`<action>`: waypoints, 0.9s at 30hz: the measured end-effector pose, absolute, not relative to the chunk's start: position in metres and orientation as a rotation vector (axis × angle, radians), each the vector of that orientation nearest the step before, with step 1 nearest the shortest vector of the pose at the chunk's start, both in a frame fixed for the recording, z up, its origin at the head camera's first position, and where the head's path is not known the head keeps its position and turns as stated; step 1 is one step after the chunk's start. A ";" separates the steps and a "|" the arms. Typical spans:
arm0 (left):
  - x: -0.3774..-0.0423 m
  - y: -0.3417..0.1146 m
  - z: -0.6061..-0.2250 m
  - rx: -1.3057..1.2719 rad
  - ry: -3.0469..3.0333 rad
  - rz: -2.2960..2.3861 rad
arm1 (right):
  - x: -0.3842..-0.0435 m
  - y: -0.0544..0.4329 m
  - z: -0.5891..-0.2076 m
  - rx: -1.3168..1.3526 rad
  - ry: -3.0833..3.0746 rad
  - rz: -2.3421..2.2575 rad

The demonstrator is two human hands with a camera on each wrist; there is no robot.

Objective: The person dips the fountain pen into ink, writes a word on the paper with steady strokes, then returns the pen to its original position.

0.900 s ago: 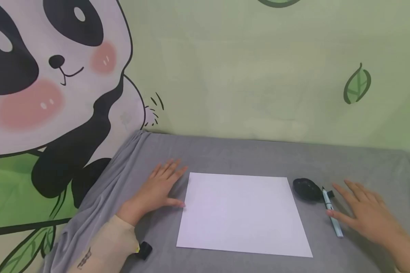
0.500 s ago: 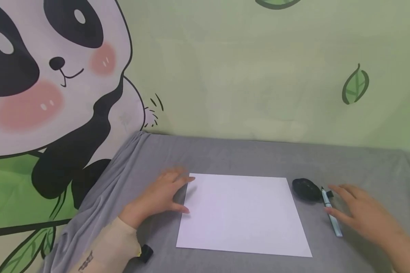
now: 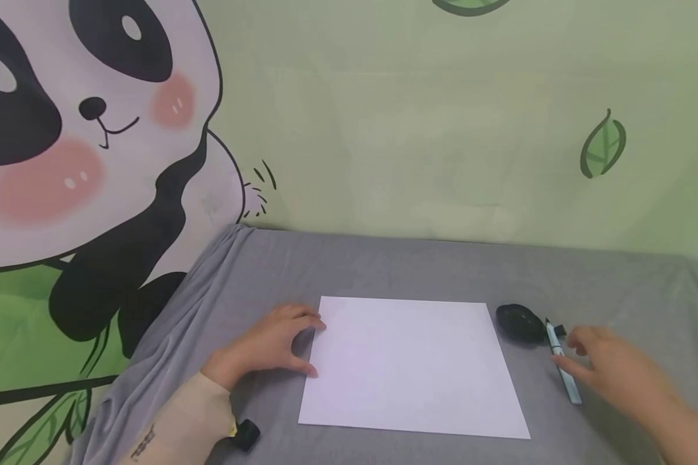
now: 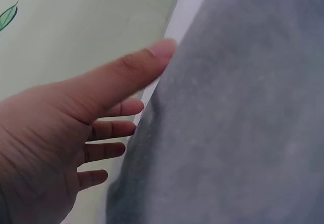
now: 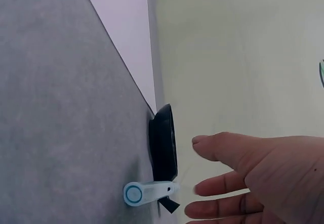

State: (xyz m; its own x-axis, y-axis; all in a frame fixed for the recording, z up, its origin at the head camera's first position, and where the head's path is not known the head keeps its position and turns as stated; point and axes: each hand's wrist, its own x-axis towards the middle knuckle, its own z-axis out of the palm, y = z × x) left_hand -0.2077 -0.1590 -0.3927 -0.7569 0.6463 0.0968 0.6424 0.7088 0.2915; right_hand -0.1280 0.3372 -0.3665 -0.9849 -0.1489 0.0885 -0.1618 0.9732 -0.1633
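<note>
On the grey-covered table [image 3: 384, 268], a white sheet [image 3: 413, 368] lay flat. The left hand [image 3: 267, 341] was at its 9 o'clock edge, thumb and fingers apart; whether they touched it could not be told. At the sheet's 3 o'clock lay a pale blue pen [image 3: 571, 387], tip towards 11 o'clock, beside a black object [image 3: 519, 323]. Just over the pen hung the right hand [image 3: 619, 371], fingers loosely bent, apart from the thumb.

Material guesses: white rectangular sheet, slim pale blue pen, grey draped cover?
White rectangular sheet: likely matte paper; thin, crisp straight edges.
Slim pale blue pen: probably smooth plastic; even colour, ringed round end.
Grey draped cover: matte fabric, perhaps plush; loose folds, soft mottled surface.
</note>
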 end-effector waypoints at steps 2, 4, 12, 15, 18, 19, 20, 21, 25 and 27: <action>-0.208 -0.160 -0.395 1.081 2.877 0.512 | -0.128 0.336 -0.366 0.239 -3.056 0.276; -0.208 -0.161 -0.397 1.077 2.869 0.549 | -0.127 0.335 -0.366 0.249 -3.056 0.291; -0.211 -0.162 -0.404 1.081 2.865 0.588 | -0.123 0.336 -0.371 0.249 -3.075 0.274; -0.211 -0.163 -0.404 1.082 2.862 0.594 | -0.123 0.338 -0.372 0.219 -3.112 0.271; -0.211 -0.163 -0.404 1.081 2.862 0.595 | -0.124 0.339 -0.373 0.188 -3.140 0.261; -0.211 -0.163 -0.404 1.082 2.862 0.595 | -0.124 0.339 -0.373 0.176 -3.148 0.262; -0.211 -0.163 -0.404 1.078 2.861 0.595 | -0.124 0.339 -0.373 0.166 -3.155 0.262; -0.211 -0.162 -0.404 1.079 2.861 0.593 | -0.123 0.338 -0.372 0.153 -3.160 0.266; -0.212 -0.163 -0.405 1.100 2.871 0.585 | -0.123 0.335 -0.371 0.086 -3.181 0.316; -0.212 -0.163 -0.405 1.115 2.878 0.584 | -0.123 0.333 -0.372 0.048 -3.190 0.336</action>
State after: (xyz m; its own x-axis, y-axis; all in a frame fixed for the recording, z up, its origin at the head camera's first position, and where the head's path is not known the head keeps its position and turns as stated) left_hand -0.2123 -0.1633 -0.4055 -0.7478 0.6508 0.1316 0.6506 0.6786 0.3411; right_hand -0.1228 0.3334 -0.3715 -0.9974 -0.0364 -0.0625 -0.0226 0.9777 -0.2088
